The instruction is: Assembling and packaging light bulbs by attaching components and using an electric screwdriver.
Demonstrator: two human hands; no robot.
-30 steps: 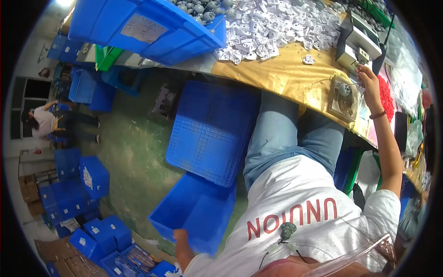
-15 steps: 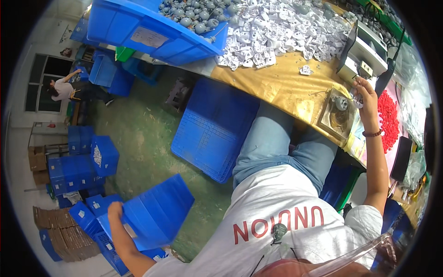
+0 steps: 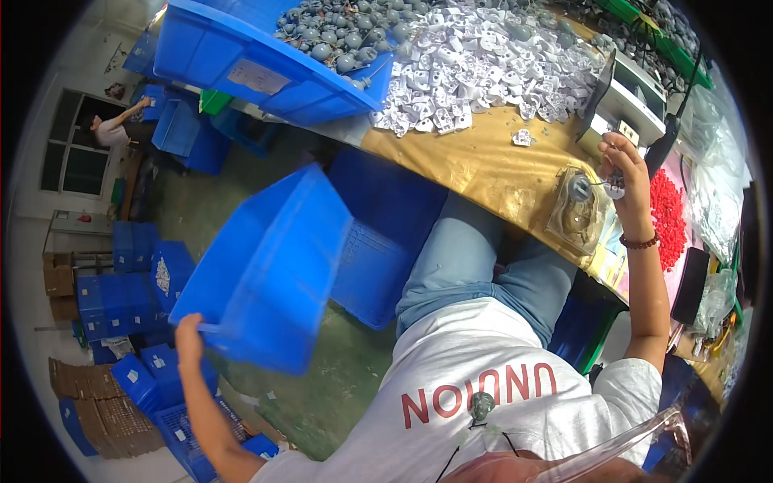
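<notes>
My left hand [image 3: 190, 336] grips the rim of a large blue plastic bin [image 3: 278, 278], which hangs tilted in the air over the floor at the left. At the table's right edge my right hand [image 3: 625, 161] is closed in a pinch, with a small white plastic part [image 3: 613, 191] by its fingers. A thin wire runs from there toward a grey round part [image 3: 580, 188] on a clear block-like fixture [image 3: 570, 221]. Just beyond that hand stands a small white and dark machine [image 3: 632, 101].
White plastic parts [image 3: 475, 68] are heaped on the yellow-covered table [image 3: 451, 157]. A blue bin of grey round parts [image 3: 233, 68] sits at its far left. Another blue bin [image 3: 370, 270] is on the floor by my legs. Red pieces [image 3: 667, 221] lie at right. A person [image 3: 113, 129] stands far left.
My left hand has swung the blue bin forward and up, from the lower left toward the bin on the floor. My right hand has shifted slightly and stays by the small machine.
</notes>
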